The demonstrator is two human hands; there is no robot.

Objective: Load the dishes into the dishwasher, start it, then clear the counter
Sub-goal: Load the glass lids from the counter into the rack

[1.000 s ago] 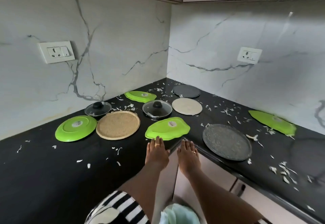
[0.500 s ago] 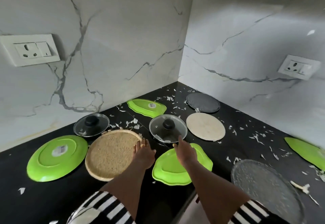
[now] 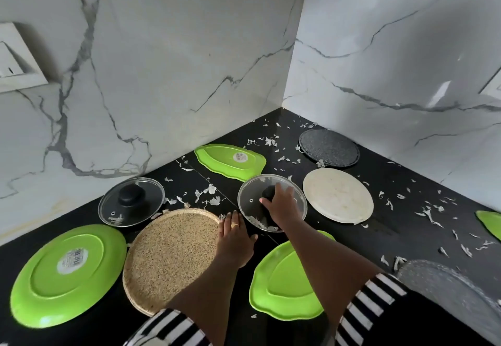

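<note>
Dishes lie spread over a black corner counter (image 3: 406,226). My right hand (image 3: 280,204) grips the black knob of a glass lid (image 3: 252,199) in the middle. My left hand (image 3: 234,240) rests flat, fingers together, on the right rim of a tan speckled round plate (image 3: 170,253). A second glass lid (image 3: 131,200) with a black knob lies to the left. A round green plate (image 3: 67,272) sits upside down at the far left. A green leaf-shaped plate (image 3: 287,280) lies under my right forearm, another (image 3: 230,159) near the back wall.
A cream round plate (image 3: 337,195) and a dark speckled plate (image 3: 329,147) lie toward the corner. A grey plate (image 3: 455,294) is at the right edge, a green plate's tip (image 3: 490,222) beyond it. White scraps (image 3: 208,193) litter the counter. A wall socket (image 3: 16,60) is at left.
I have leaned in closer over the counter. My right hand moved forward from the near green plate onto the glass lid's knob. My left hand stayed at the tan plate's rim.
</note>
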